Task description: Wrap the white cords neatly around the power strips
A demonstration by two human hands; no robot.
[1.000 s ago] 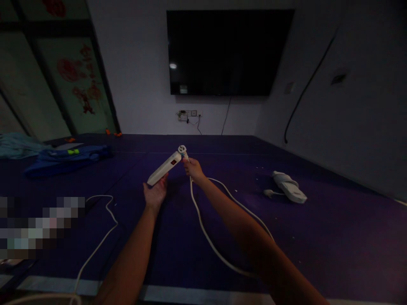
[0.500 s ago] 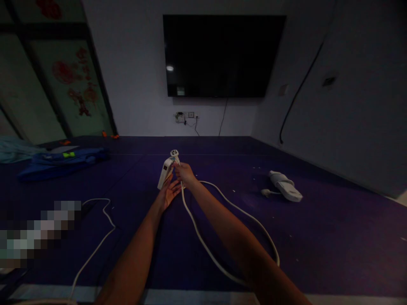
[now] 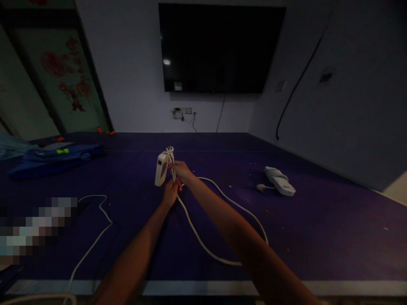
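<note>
A white power strip [image 3: 160, 170] stands out, tilted, at the left of my hands over the purple surface. Its plug [image 3: 170, 149] points up beside the strip's top end, pins showing. My right hand [image 3: 182, 170] is closed on the power cord just under the plug; its fingertips are partly hidden. Below it, my left hand [image 3: 172, 192] has its fingers closed round the same cord. From there the pale cord [image 3: 203, 248] runs down and loops to the right, passing behind my right forearm.
To the right lies a second white power strip [image 3: 281, 183] with its cord wrapped round it. A blue garment [image 3: 54, 160] is at the far left. Another white cord [image 3: 95, 242] curves along the left side. A white strip [image 3: 197, 288] edges the purple surface.
My left hand has left the power strip's side and closed round the cord below my right hand. The view has shifted slightly, and the strip hangs more upright.
</note>
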